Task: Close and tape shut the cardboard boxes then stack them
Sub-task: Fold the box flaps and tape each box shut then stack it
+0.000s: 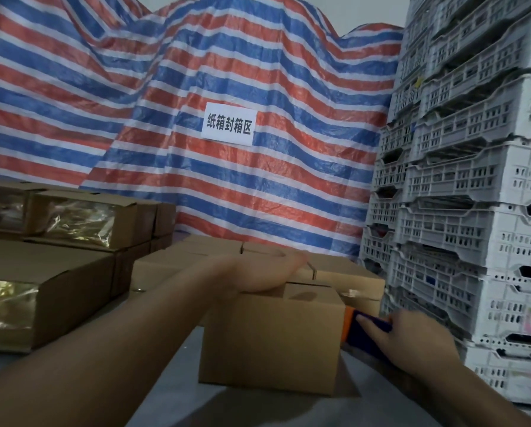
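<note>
Standing behind the box (270, 340), the tarp (196, 87) screens this sealing corner. My left hand (258, 272) lies flat on the box's flaps to keep them shut; my right hand (412, 340), beside the box, grips the tape dispenser (367, 329), ready.

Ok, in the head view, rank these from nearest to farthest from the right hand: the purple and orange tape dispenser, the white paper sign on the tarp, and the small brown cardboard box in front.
1. Purple and orange tape dispenser: gripped by the right hand.
2. Small brown cardboard box: just left of it.
3. White paper sign: far back on the striped tarp.
</note>
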The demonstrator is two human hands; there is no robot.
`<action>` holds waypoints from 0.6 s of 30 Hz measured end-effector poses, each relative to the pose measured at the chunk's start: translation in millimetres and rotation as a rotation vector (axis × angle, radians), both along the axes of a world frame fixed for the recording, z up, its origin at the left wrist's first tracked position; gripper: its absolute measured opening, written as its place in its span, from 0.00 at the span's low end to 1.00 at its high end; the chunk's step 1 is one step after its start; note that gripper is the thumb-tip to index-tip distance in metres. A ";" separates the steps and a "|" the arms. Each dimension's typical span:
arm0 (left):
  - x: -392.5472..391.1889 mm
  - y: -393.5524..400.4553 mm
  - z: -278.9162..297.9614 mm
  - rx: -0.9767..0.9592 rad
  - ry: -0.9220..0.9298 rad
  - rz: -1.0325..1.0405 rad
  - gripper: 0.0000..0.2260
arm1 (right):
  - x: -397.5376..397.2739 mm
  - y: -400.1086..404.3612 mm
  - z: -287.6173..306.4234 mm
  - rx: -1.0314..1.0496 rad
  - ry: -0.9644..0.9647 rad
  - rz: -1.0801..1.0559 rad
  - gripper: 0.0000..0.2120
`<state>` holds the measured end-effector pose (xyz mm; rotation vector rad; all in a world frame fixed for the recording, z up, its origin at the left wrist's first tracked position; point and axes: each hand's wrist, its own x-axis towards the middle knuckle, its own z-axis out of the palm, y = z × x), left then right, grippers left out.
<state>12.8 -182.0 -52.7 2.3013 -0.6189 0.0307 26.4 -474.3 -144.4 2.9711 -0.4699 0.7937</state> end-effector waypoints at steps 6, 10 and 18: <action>7.7 0.3 -2.0 -0.345 0.191 0.120 0.21 | -1.9 5.2 107.2 0.807 -0.403 0.285 0.34; 13.7 0.3 -2.9 -0.495 0.239 0.137 0.24 | -8.0 50.4 158.3 1.163 -0.167 0.717 0.20; 24.8 8.2 -5.6 -0.963 0.310 0.173 0.31 | 11.5 111.9 152.2 1.004 0.179 0.702 0.20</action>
